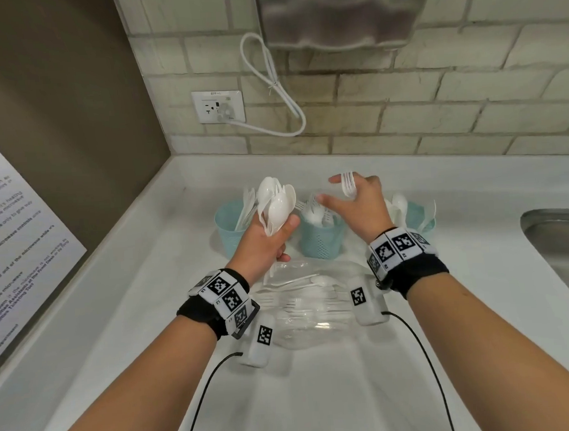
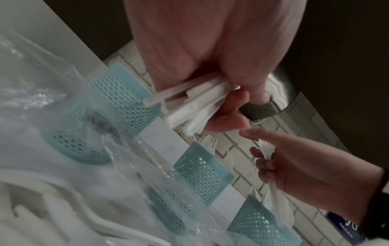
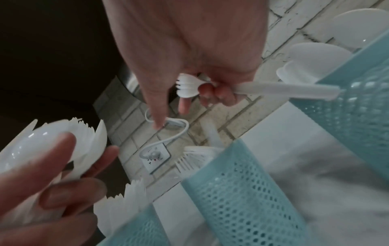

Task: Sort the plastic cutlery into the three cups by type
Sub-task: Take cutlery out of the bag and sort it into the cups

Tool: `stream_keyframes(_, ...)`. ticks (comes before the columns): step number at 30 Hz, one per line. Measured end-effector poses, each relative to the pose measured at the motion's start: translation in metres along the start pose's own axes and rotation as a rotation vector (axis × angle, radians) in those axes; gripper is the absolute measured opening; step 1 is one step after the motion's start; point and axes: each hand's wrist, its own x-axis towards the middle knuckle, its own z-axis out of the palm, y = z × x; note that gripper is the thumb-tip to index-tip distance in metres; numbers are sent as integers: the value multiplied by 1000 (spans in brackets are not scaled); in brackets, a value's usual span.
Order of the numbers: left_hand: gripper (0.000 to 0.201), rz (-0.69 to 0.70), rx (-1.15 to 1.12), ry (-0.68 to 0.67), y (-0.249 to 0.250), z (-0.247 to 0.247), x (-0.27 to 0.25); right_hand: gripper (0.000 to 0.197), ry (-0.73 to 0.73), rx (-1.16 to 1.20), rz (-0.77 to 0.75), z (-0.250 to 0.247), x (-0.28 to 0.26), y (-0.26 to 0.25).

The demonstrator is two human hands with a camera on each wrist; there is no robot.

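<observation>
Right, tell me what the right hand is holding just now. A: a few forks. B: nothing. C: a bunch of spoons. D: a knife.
A: the right hand curls its lower fingers round a few stacked white forks, tines showing above the hand in the head view; the spoons are in the left hand.

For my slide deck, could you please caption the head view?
Left hand grips mixed cutlery; right hand holds forks above three blue cups.

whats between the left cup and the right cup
The middle cup, filled with white forks, stands between the left cup and the right cup. The head view shows it best.
</observation>
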Motion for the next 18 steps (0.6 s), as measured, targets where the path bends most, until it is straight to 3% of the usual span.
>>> stream_keyframes(2,33,-6,26,4,-3,0,2,33,-9,97,53,-2,0,-6)
stream_keyframes(5,54,-23,70,-1,-5,2,5,34,77,238,-19,-8,3,-20)
stream_keyframes(8,54,-8,102,-34,-6,4,6,37,129,206,-82,-13,6,-27)
stream_keyframes(11,55,5,110,-46,-9,6,5,32,89,308,-112,-11,8,-24)
stream_keyframes(15,62,18,139,-39,-13,7,5,30,-9,173,-30,-3,7,-7)
stream_keyframes(18,65,34,146,-44,-14,7,6,44,-66,2,75,3,3,0)
